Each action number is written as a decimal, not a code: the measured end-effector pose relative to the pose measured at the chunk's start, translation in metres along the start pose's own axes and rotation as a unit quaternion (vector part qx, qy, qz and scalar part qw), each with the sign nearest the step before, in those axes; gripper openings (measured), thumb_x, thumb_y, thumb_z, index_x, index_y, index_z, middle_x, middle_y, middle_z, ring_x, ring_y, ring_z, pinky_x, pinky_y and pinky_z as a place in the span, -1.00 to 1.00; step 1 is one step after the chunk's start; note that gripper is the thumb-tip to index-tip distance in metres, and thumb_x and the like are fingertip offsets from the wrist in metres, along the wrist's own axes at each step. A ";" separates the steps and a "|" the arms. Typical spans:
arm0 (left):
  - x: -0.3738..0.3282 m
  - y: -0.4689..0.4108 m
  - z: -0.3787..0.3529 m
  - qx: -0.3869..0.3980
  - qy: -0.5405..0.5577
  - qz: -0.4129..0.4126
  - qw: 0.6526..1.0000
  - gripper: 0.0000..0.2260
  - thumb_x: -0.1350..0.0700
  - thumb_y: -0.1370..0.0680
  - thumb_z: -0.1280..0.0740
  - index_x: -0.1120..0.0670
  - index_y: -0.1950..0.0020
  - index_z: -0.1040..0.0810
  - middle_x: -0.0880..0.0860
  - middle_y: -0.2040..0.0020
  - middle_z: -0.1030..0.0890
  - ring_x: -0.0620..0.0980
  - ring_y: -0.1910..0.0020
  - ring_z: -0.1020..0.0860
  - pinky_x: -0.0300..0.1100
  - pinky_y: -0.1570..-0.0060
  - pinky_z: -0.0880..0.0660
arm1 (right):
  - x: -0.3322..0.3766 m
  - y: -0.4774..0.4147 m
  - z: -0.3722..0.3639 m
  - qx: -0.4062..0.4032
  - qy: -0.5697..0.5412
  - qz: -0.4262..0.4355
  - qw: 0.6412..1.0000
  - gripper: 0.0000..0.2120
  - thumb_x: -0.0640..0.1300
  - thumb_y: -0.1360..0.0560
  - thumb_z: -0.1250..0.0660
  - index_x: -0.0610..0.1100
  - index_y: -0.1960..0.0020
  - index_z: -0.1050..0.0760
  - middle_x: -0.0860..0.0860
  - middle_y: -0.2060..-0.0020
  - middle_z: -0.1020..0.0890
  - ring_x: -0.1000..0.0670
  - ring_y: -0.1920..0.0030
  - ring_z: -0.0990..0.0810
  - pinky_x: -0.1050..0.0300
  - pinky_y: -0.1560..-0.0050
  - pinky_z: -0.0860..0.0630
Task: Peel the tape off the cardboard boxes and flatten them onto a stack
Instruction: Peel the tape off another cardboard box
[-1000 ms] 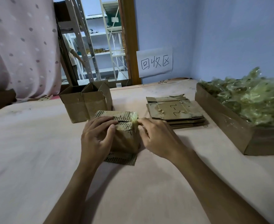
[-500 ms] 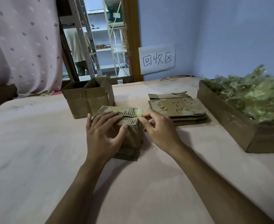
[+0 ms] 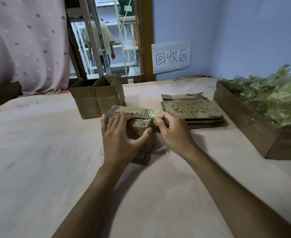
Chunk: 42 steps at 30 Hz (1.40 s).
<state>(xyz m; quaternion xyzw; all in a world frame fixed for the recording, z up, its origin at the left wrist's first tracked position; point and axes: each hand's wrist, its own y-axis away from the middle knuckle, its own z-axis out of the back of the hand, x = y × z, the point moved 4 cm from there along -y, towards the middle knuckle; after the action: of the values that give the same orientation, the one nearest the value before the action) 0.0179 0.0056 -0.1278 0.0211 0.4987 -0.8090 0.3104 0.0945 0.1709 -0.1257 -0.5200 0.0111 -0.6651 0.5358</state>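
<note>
A small cardboard box (image 3: 137,113) stood on the table (image 3: 46,160), in the middle of the scene and a little toward the far side. Its top flaps showed the ribbed inner layer of the cardboard, and a narrow gap ran between them.

The left hand (image 3: 119,136) held this box from above. The fingers lay over the top flaps and the thumb pressed on the near face, so the box was gripped between them. The right hand (image 3: 173,131) was at the right end of the box. Its thumb and first fingers pinched a small crumpled piece of clear yellowish tape (image 3: 154,115), which was raised at the top right corner of the box. I could not tell if the tape was fully free from the cardboard.

Just to the right, a little farther, lay a stack (image 3: 192,109) of flattened boxes, with some marks written on the top sheet. Far and left of the held box, two open boxes (image 3: 96,102) stood side by side, touching each other. At the right edge of the table there was a long carton (image 3: 240,121) filled with a heap of crumpled used tape (image 3: 277,98). A paper sign (image 3: 171,56) with handwriting hung on the blue wall behind, and a pink dotted curtain (image 3: 24,45) hung at the far left.
</note>
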 end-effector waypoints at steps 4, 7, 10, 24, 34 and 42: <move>0.008 -0.002 0.003 0.014 0.039 -0.020 0.999 -0.52 -0.27 -0.47 -0.38 0.09 -0.16 -0.63 -0.03 -0.21 -0.65 -0.01 -0.29 -0.55 0.10 -0.59 -0.11 | -0.002 0.001 -0.004 0.054 -0.116 -0.081 0.988 -0.83 -0.11 -0.60 -0.29 -0.07 0.15 -0.55 0.05 0.32 -0.65 -0.03 0.21 -0.65 -0.26 0.03 -0.64; 0.017 -0.003 0.009 0.043 0.081 -0.034 0.995 -0.54 -0.19 -0.48 -0.37 0.09 -0.24 -0.61 -0.02 -0.28 -0.63 -0.01 -0.38 -0.50 0.22 -0.53 -0.20 | 0.003 0.003 -0.003 0.137 -0.182 -0.120 0.966 -0.81 -0.28 -0.66 -0.25 -0.22 0.07 -0.59 0.02 0.28 -0.67 0.08 0.18 -0.66 -0.01 0.05 -0.67; 0.021 -0.004 0.013 0.071 0.109 -0.035 0.991 -0.53 -0.13 -0.49 -0.32 0.08 -0.31 -0.60 -0.03 -0.34 -0.60 -0.03 -0.47 -0.42 0.26 -0.49 -0.23 | 0.005 0.003 -0.001 0.186 -0.199 -0.132 0.953 -0.81 -0.28 -0.69 -0.21 -0.39 -0.08 -0.56 -0.16 0.16 -0.71 -0.06 0.11 -0.69 0.02 0.05 -0.65; 0.026 -0.005 0.013 0.102 0.183 0.019 0.978 -0.49 0.02 -0.49 -0.10 -0.04 -0.33 -0.66 -0.09 -0.45 -0.52 -0.13 -0.53 -0.31 -0.02 -0.54 -0.25 | 0.008 0.006 0.009 0.124 -0.045 -0.070 0.989 -0.94 -0.10 -0.56 -0.38 -0.05 0.03 -0.63 0.06 0.24 -0.69 0.04 0.22 -0.63 -0.01 0.06 -0.59; 0.025 -0.003 0.010 0.103 0.149 0.004 0.983 -0.57 -0.04 -0.54 -0.21 -0.06 -0.36 -0.63 -0.10 -0.45 -0.51 -0.20 -0.53 -0.28 -0.40 -0.47 -0.12 | 0.031 0.022 0.008 -0.007 0.096 0.141 0.985 -0.90 -0.07 -0.57 -0.37 -0.01 -0.06 -0.49 0.11 0.14 -0.64 -0.02 0.23 -0.60 -0.01 0.23 -0.57; 0.026 -0.004 0.009 0.100 0.137 -0.006 0.985 -0.58 -0.05 -0.55 -0.23 -0.06 -0.37 -0.63 -0.09 -0.45 -0.52 -0.15 -0.53 -0.30 -0.38 -0.48 -0.13 | 0.030 0.023 0.001 0.000 0.152 0.154 0.976 -0.73 0.00 -0.53 -0.45 -0.06 -0.12 -0.43 0.05 0.00 -0.53 -0.07 0.12 -0.62 0.03 0.25 -0.55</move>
<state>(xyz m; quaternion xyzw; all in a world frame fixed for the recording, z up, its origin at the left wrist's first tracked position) -0.0022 -0.0130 -0.1292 0.1601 0.4534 -0.8459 0.2307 0.1146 0.1396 -0.1179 -0.4052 0.1728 -0.6455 0.6239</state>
